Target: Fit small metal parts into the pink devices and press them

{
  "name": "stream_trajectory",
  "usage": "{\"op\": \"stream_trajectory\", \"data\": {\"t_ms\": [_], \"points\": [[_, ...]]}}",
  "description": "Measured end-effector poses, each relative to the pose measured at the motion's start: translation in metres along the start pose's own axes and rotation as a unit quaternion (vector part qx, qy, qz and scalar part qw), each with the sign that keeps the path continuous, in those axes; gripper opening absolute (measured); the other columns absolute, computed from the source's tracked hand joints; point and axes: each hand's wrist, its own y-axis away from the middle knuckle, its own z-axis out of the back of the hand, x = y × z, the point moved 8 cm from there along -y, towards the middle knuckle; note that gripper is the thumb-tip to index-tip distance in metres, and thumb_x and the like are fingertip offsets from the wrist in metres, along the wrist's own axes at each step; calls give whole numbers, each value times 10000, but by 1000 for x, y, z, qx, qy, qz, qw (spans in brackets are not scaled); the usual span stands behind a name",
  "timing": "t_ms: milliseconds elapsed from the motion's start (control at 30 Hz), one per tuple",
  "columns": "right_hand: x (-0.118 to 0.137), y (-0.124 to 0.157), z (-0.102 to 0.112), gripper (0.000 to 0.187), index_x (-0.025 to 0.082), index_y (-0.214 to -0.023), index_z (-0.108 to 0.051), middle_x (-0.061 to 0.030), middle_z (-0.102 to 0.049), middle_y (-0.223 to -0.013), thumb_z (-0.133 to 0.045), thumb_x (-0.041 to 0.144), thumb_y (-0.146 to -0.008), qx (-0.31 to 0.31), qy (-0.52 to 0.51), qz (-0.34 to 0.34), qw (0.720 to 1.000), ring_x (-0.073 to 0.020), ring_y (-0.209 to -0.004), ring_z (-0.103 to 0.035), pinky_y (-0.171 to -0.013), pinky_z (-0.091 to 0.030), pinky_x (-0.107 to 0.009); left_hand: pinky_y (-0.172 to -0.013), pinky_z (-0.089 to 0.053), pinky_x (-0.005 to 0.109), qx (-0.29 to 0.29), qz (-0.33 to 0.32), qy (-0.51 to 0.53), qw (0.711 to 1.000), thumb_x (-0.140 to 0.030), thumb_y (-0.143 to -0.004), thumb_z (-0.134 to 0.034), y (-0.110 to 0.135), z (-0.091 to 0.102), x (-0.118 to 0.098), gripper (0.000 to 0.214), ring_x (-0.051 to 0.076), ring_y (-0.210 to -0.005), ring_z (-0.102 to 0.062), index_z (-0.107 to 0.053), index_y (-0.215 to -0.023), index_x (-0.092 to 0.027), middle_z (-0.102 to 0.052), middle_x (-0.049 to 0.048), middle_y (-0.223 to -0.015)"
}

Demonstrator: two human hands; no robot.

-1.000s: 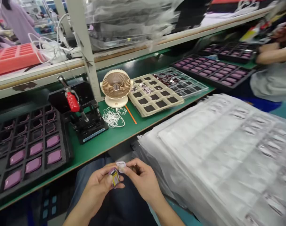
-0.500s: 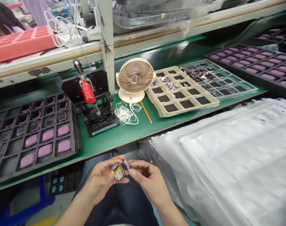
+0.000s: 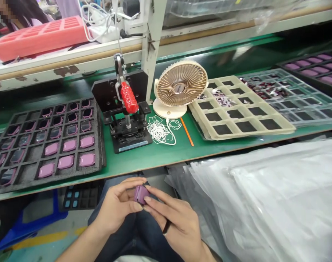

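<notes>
Above my lap, a purple watch case (image 3: 141,194) is held between both hands, its back cover laid against the frame with a thin dark gap along one side. My left hand (image 3: 121,203) grips it from the left, thumb below and fingers behind. From the right, my right hand (image 3: 172,214) pinches the cover with thumb and fingertips; a dark ring is on one finger. The inside of the case is hidden. At the left of the bench, a black foam tray (image 3: 26,173) holds several purple watch cases, some with the dark screen side up, others purple side up.
A toggle-clamp press (image 3: 129,120) with a red handle stands beside a cream fan (image 3: 179,89), a white cable (image 3: 160,131) and an orange stick (image 3: 187,131). Right of them lie a beige compartment tray (image 3: 280,128) and a clear one (image 3: 319,118). White plastic sheets (image 3: 280,189) cover the near right.
The purple cover, apart from the case half a second ago with a yellow battery showing, now lies against it and hides the battery. My hands came together; the view shifted left.
</notes>
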Motion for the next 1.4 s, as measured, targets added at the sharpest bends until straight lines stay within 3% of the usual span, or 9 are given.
{"op": "stream_trajectory", "data": {"t_ms": [167,367,567,700,833,1000,1200,1300,1400], "points": [[0,-2,-6,351,331,-1259,-797,-74,-784,-1266,-758,158,-956,20,6,-10,1000,-227,-966,-823,-778,-693,-306,-1006,-597,413,-14,-2,2,1000,-267,-714,-981,1,6,3,484,332,-1184,-730,-841,-1177,-255,-749,142,-1344],[4,0,-13,530,346,-1417,-699,-93,-733,-1367,-718,90,-954,33,43,32,998,-222,-985,-818,-693,-660,-282,-1010,-599,433,-34,-25,4,999,-259,-674,-1002,0,11,-1,487,329,-1147,-745,-853,-1138,-263,-776,134,-1281],[0,2,-25,513,307,-1420,-675,-106,-702,-1424,-692,65,-968,11,71,45,996,-222,-1062,-797,-786,-649,-299,-1136,-505,421,-57,-46,-65,995,-361,-889,-841,2,4,-7,385,331,-1362,-615,-799,-1252,-239,-711,146,-1408],[-15,-13,-27,333,258,-1307,-666,-112,-756,-1245,-742,268,-983,9,41,-50,998,-232,-1050,-770,-810,-630,-316,-959,-576,328,-129,-18,-35,991,-364,-901,-833,-1,14,1,272,231,-1014,-762,-829,-1139,-233,-823,102,-1131],[-16,-27,-37,94,235,-1085,-667,-32,-690,-902,-625,305,-1038,123,28,-62,990,-164,-770,-679,-653,-486,-278,-902,-596,328,-129,-27,20,991,-327,-783,-935,-8,18,-3,273,228,-921,-780,-861,-1019,-213,-846,98,-1000],[-5,-29,-40,140,212,-945,-611,-6,-625,-775,-539,252,-1057,154,22,12,988,-147,-686,-585,-628,-334,-300,-814,-607,283,-103,-66,21,992,-310,-763,-947,-11,13,-13,204,197,-829,-768,-872,-923,-207,-828,77,-895],[-19,-32,-41,181,202,-936,-612,8,-586,-796,-549,302,-1072,156,-60,-60,984,-132,-700,-532,-648,-325,-280,-870,-638,297,-108,-88,-39,990,-342,-864,-873,-12,13,-13,209,202,-913,-794,-854,-1049,-247,-835,77,-1004],[-39,-39,-42,356,196,-809,-569,30,-493,-727,-567,440,-1068,151,-195,-185,951,-121,-652,-437,-618,-320,-265,-984,-639,401,-63,-191,-269,942,-253,-945,-784,-12,5,-37,407,255,-1153,-751,-736,-1346,-297,-732,129,-1367],[-53,-44,-51,471,214,-770,-483,70,-375,-652,-610,596,-1014,160,-313,-294,889,-101,-577,-313,-543,-278,-246,-1076,-604,457,25,-361,-497,788,-114,-959,-726,-4,-19,-59,576,273,-1297,-676,-613,-1492,-301,-652,144,-1474]]}}
